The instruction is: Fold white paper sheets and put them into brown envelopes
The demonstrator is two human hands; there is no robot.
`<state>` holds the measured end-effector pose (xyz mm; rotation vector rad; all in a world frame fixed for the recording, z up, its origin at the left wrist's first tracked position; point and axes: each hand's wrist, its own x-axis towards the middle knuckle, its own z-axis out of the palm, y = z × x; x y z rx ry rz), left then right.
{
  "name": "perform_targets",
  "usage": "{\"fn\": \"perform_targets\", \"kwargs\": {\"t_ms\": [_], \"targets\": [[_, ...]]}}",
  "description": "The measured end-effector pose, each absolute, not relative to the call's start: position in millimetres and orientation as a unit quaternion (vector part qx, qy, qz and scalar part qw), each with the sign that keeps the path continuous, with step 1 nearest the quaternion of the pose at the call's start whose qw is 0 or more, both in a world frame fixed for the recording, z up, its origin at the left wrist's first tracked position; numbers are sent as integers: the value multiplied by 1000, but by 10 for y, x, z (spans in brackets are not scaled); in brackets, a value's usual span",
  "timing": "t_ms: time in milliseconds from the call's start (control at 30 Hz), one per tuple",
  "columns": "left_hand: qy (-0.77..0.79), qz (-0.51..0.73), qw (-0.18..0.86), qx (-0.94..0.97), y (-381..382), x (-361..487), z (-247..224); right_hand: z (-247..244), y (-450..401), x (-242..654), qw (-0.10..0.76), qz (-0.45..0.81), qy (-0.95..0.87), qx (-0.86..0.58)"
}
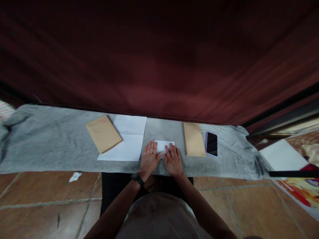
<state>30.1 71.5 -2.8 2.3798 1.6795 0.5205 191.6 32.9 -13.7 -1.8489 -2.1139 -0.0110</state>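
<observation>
Paper on cloth btwn L pkt & R pkt

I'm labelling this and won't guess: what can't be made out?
Head view: part of the small white paper, hidden under the left hand and right hand.
Head view: part of the white sheet, covered by the left tan packet.
Head view: that packet's faint mark, too small to read.
Head view: a printed item, cut by the right edge.

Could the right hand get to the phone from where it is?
Probably yes: the right hand rests on the small paper, and the brown packet between it and the phone lies flat, seemingly easy to reach over.
</observation>
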Motion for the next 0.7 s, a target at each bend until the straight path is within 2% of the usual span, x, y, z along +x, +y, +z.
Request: {"fn": "perform_targets", "kwargs": {"t_ms": [267, 500, 700], "targets": [[570, 181, 83, 797, 707, 282, -27, -141, 497, 2003, 155, -12, -711, -686], [559, 195, 83, 802, 698, 274, -45, -113, 531, 2010, 184, -30, -691, -698], [558, 193, 99, 801, 698, 273, -53, -76, 368, 1860, 159, 11, -752, -640]]}}
